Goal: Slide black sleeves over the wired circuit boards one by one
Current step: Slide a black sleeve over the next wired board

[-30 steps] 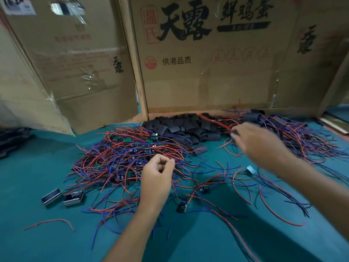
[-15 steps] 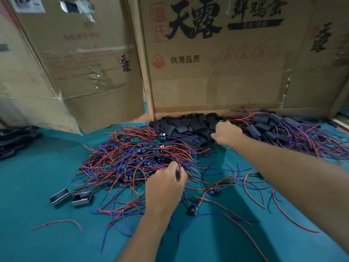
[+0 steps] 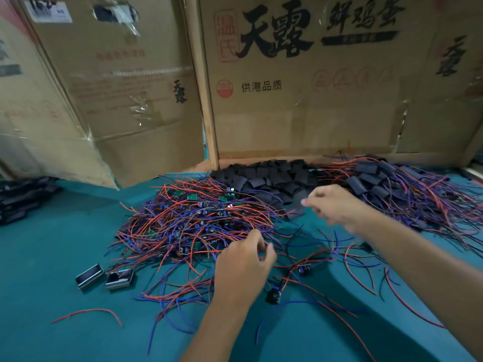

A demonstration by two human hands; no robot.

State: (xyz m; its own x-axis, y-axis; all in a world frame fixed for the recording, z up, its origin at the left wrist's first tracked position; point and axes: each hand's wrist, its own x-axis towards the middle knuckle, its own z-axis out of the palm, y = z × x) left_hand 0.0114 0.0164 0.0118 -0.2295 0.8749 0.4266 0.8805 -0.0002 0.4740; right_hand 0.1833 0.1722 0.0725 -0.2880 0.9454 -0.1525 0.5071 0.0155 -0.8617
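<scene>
A tangled heap of wired circuit boards, small green boards with red and blue leads, lies on the teal table. Behind it is a pile of loose black sleeves. My left hand rests at the heap's near edge, fingers pinched on some of its wires; the board on them is hidden. My right hand hovers in front of the sleeve pile, blurred, fingertips pinched on what looks like one black sleeve. Boards covered by sleeves are heaped at the right.
Cardboard boxes wall off the back of the table. Two small dark metal-rimmed cases sit left of my left arm, with a loose red wire nearer me. Stray boards and wires lie between my arms. Black parts are stacked far left.
My right hand reached into the sleeve pile, then drew back toward me and to the right. My left hand stayed pinched at the wire heap's near edge.
</scene>
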